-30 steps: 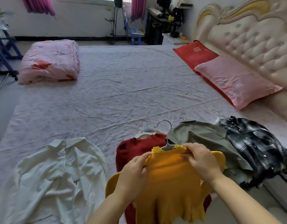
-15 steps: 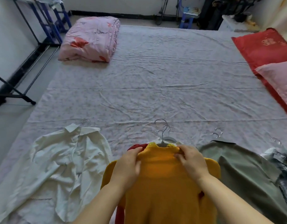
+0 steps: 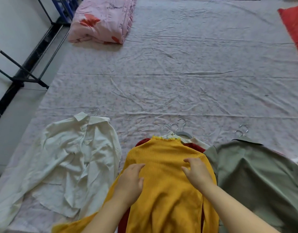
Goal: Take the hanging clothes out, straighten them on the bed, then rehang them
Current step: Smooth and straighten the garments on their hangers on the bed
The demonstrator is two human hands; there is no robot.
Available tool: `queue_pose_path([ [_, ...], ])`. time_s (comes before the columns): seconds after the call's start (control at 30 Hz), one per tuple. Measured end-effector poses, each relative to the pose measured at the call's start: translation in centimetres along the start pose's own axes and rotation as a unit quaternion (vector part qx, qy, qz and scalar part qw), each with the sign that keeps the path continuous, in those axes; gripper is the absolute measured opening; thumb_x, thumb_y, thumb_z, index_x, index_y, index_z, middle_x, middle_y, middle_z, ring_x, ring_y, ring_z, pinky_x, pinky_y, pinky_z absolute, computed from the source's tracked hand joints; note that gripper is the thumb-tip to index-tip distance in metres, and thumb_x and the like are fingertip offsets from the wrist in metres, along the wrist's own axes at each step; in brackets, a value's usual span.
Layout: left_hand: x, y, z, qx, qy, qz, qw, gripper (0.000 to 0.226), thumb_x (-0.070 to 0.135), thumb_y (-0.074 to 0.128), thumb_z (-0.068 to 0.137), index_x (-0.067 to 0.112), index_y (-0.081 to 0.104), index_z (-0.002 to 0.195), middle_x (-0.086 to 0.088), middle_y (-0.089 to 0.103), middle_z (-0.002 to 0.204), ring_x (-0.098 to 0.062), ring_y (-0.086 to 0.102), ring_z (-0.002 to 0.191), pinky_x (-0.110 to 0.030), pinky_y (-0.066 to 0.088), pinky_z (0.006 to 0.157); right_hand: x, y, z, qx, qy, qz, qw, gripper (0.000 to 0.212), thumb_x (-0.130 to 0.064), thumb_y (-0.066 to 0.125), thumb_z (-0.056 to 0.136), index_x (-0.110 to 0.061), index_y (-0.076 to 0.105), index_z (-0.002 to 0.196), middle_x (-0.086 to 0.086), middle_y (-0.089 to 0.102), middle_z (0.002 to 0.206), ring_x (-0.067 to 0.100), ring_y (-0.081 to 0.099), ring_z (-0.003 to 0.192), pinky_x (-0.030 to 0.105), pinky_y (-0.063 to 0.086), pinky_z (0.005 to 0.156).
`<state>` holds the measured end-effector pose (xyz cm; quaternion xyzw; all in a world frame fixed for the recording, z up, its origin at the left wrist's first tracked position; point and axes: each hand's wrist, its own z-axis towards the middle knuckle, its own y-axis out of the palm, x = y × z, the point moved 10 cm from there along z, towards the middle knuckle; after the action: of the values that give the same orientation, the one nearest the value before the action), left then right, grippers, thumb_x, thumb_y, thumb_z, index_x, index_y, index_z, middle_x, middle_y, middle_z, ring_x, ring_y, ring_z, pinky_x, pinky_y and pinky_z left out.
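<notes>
A mustard-yellow knit sweater lies on its hanger at the near edge of the bed, on top of a dark red garment. My left hand rests flat on the sweater's left side. My right hand rests on its right side with fingers spread. A crumpled white shirt on a hanger lies to the left. An olive-green shirt on hangers lies to the right.
A folded pink floral quilt sits at the bed's far left. A red pillow shows at the far right edge. A black metal rack frame stands on the floor left of the bed.
Both hands slid down from the sweater's collar to its chest. The view tilted down and left, so the plaid shirt and pink pillow left the frame.
</notes>
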<state>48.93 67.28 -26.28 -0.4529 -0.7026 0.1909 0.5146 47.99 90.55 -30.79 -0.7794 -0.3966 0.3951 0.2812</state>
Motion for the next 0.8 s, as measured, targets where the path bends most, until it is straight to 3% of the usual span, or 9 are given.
queue_pose_path([
  [0.4, 3.3, -5.5, -2.4, 0.075, 0.01, -0.001, 0.997, 0.045, 0.018, 0.051, 0.092, 0.02, 0.042, 0.137, 0.002, 0.045, 0.137, -0.013, 0.041, 0.126, -0.025, 0.033, 0.103, -4.3, -3.8, -3.7, 0.055, -0.082, 0.007, 0.995, 0.04, -0.031, 0.056, 0.092, -0.018, 0.05, 0.129, 0.001, 0.05, 0.131, 0.017, 0.045, 0.123, 0.028, 0.037, 0.102],
  [0.8, 0.0, -11.9, -7.4, 0.134, -0.001, 0.03, 0.991, 0.046, 0.015, 0.047, 0.092, 0.021, 0.041, 0.137, 0.002, 0.043, 0.14, -0.016, 0.039, 0.128, -0.03, 0.033, 0.103, -10.7, -4.1, -7.6, 0.082, -0.132, -0.001, 0.988, 0.04, -0.031, 0.056, 0.092, -0.017, 0.05, 0.129, 0.002, 0.049, 0.13, 0.018, 0.046, 0.121, 0.031, 0.042, 0.098],
])
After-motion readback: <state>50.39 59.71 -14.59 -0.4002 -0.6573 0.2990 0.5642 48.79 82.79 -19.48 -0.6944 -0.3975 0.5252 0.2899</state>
